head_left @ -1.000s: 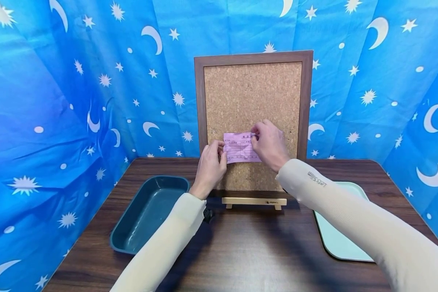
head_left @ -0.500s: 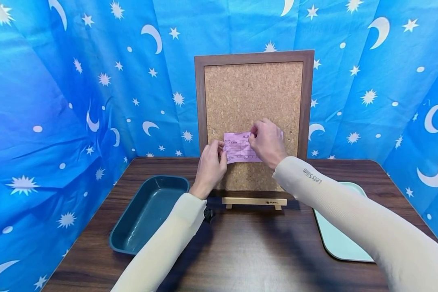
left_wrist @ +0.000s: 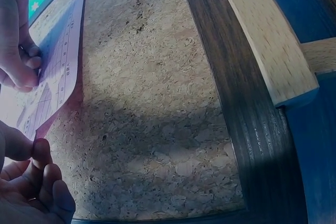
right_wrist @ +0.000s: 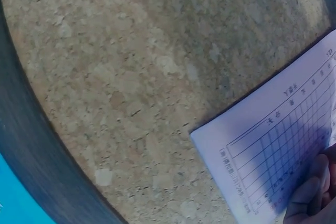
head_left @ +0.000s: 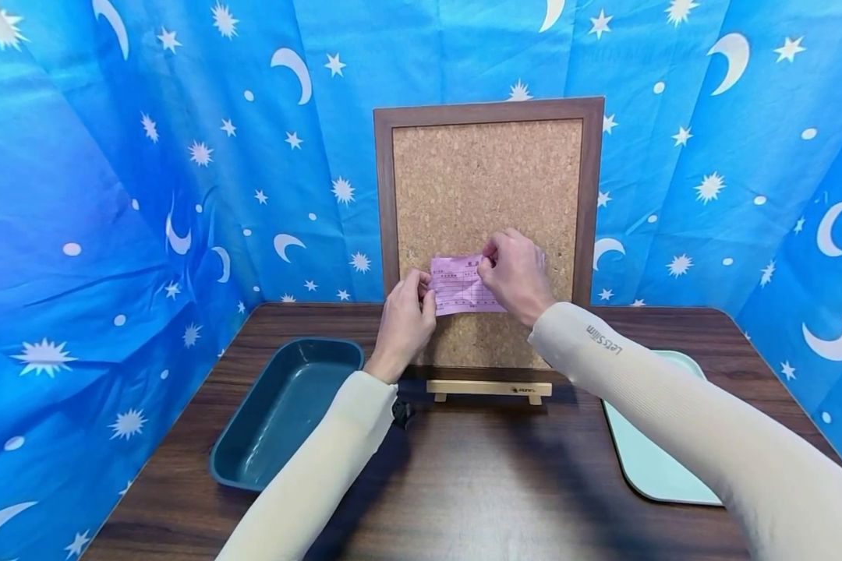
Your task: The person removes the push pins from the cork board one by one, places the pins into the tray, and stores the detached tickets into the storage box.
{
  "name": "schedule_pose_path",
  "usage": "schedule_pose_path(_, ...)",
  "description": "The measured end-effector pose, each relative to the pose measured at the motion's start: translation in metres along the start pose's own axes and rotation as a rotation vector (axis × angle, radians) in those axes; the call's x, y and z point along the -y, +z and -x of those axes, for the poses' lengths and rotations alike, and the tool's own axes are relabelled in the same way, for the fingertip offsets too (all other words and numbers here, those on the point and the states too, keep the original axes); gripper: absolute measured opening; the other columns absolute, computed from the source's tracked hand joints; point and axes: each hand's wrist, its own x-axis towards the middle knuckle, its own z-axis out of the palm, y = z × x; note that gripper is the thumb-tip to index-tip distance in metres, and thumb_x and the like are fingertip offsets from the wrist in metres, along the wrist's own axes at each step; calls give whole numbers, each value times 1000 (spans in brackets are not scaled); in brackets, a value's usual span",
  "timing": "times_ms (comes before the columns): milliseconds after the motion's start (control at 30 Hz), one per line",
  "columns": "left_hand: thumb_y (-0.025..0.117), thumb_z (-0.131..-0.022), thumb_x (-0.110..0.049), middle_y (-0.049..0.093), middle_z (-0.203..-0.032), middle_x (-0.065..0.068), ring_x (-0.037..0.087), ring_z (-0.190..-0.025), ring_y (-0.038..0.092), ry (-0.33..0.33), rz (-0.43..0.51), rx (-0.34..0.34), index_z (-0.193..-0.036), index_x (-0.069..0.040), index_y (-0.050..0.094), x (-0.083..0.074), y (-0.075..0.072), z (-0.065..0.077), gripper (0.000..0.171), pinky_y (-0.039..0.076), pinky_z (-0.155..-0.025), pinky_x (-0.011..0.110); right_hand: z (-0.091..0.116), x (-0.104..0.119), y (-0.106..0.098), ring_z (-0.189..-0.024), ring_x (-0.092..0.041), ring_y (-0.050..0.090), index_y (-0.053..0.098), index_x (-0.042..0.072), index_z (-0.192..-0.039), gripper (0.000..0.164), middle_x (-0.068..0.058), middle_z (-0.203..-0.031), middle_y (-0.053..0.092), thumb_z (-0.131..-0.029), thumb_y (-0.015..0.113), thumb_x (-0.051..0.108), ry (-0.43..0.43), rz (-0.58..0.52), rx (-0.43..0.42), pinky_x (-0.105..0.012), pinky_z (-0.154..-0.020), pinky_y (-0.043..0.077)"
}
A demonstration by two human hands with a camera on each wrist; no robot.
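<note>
A pink printed form slip (head_left: pixel 456 284) lies sideways against the lower middle of the cork board (head_left: pixel 487 179), slightly bowed off it. My left hand (head_left: pixel 405 319) pinches the slip's left edge between thumb and index finger, also seen in the left wrist view, where the slip's corner (left_wrist: pixel 44 127) bends at the fingertips. My right hand (head_left: pixel 515 273) is at the slip's upper middle, thumb and fingers pinched together against its face. Its fingertips cover a small pale thing; I cannot tell its kind. In the right wrist view the slip's free end (right_wrist: pixel 247 156) reaches past the curled fingers (right_wrist: pixel 310 195).
The brown-framed board stands upright on a small wooden easel (head_left: pixel 489 388). A dark teal basin (head_left: pixel 235 436) is on the left of the table (head_left: pixel 477 499), and a pale mint tray (head_left: pixel 659 460) on the right, partly under my right sleeve. Blue star-patterned cloth (head_left: pixel 323 156) hangs behind.
My right hand has shifted slightly left along the slip, and the small pale thing between its fingertips has gone out of sight. The left hand keeps its grip on the left edge.
</note>
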Motion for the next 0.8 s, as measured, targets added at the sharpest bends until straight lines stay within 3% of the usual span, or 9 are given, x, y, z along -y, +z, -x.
schedule_pose_path(367, 56, -91, -3, 56, -80, 8, 21, -72, 53, -12, 5, 2, -100, -1, 55, 0, 1, 0, 10, 44, -62, 34, 1, -13, -2, -70, -16, 54, 63, 5, -81, 7, -3, -80, 57, -77, 64, 0, -118, -116, 16, -28, -64, 46)
schedule_pose_path(533, 56, -91, -3, 57, -80, 8, 20, -71, 53, -22, 22, -1, -101, 0, 56, 0, 1, 0, 10, 44, -61, 33, 5, -19, -6, -69, -14, 54, 64, 6, -82, 6, -2, -80, 56, -79, 65, 1, -146, -151, 47, -27, -62, 46)
schedule_pose_path(800, 55, -91, -2, 57, -81, 8, 19, -70, 53, -35, 33, -9, -101, 0, 56, -2, 0, 0, 11, 44, -59, 31, 12, -24, -12, -71, -14, 54, 64, 7, -83, 7, -1, -82, 57, -81, 66, 1, -237, -177, 27, -27, -64, 45)
